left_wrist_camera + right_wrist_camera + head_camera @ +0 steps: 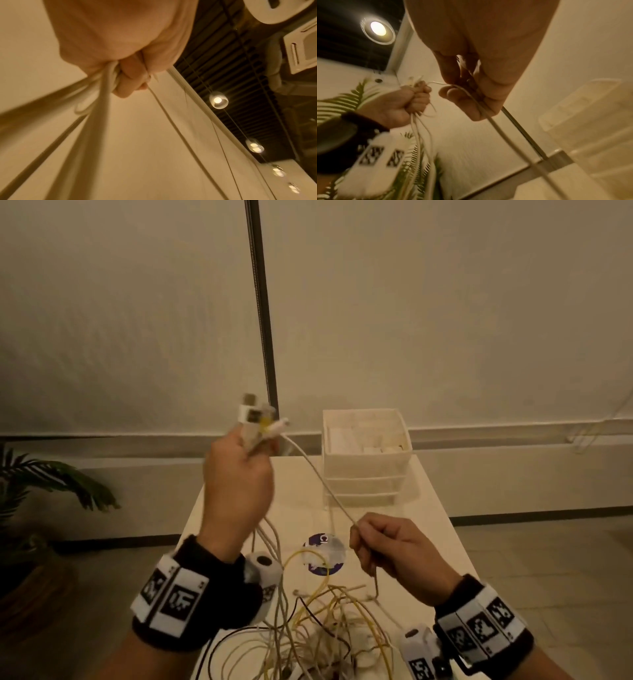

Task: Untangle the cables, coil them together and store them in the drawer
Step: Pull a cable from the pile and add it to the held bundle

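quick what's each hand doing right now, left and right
Left hand: fist closed around a bundle of cable ends, raised.
Right hand: fingers pinching one white cable.

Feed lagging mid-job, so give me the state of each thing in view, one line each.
left hand: raised, gripping a bunch of cable ends
right hand: pinching one white cable
white cable: stretched between both hands
cable pile: tangled on the table
drawer unit: lower drawers closed, top tray open
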Demonstrator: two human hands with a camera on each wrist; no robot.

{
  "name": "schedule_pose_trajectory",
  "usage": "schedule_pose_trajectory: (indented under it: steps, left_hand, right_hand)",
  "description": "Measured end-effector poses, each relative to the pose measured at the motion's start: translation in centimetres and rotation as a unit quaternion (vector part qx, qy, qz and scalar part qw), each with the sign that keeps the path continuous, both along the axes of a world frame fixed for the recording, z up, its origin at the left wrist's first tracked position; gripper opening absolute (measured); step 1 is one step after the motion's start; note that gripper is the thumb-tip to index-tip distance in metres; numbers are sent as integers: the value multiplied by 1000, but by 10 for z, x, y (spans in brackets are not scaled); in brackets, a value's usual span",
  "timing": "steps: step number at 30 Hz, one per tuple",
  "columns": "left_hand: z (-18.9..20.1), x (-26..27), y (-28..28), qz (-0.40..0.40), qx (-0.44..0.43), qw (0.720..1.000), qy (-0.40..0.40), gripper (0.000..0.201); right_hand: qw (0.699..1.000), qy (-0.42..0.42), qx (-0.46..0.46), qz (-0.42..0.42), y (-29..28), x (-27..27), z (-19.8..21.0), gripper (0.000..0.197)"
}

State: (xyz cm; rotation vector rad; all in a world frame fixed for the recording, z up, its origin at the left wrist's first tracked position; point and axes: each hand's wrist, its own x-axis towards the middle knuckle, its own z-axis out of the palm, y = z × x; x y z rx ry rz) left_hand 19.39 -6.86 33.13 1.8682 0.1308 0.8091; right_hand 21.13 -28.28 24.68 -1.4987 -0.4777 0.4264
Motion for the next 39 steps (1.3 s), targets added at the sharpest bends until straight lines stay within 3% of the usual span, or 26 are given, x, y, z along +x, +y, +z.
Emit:
schedule_pose_trajectory:
  steps: [3,5,8,11,13,16,21,24,26,29,33,37,39]
  left_hand:
    - [11,0,14,60,-21,997,-36,16]
    - [10,-5,10,45,31,998,-40,26]
    - [-5,-13,-5,-77,141,987,-21,43]
    - [-22,-19,-29,-223,229,945,61,42]
    - [-30,-19,-37,-248,255,932,68,37]
    - [-30,-16,-38,-190,265,944,50,29]
    - [-3,-5,-6,3,99,995,-5,34]
    - [2,-2,18,65,55,996,-27,30]
    - [0,-8,12,36,94,994,-28,40]
    - [-15,-19,-12,-75,154,985,-11,62]
    - [-35,-27,-37,-235,205,950,35,51]
    - [-41,-30,-45,-236,207,949,26,26]
    - [-34,-29,-41,-197,196,961,10,29]
  right_hand:
    - [998,-18,-40,-50,-5,2,-17,31]
    - [996,17,-25,-85,-6,4,-16,32]
    - [997,20,-16,-77,-3,6,-3,32]
    - [1000,-6,-17,-25,3,2,18,31]
    - [1000,-20,-12,-6,5,0,29,28]
    - [999,-41,1,-3,4,2,37,28]
    - [1000,-25,9,-7,-2,3,20,26]
    - [1000,-11,-1,-25,-6,-3,4,27]
    - [999,4,-3,-41,-7,-4,2,29]
    - [999,14,6,-48,-5,-4,10,29]
    - [999,19,30,-17,0,-9,28,31]
    - [999,1,49,-1,3,-14,41,29]
    - [998,-10,57,0,4,-15,43,27]
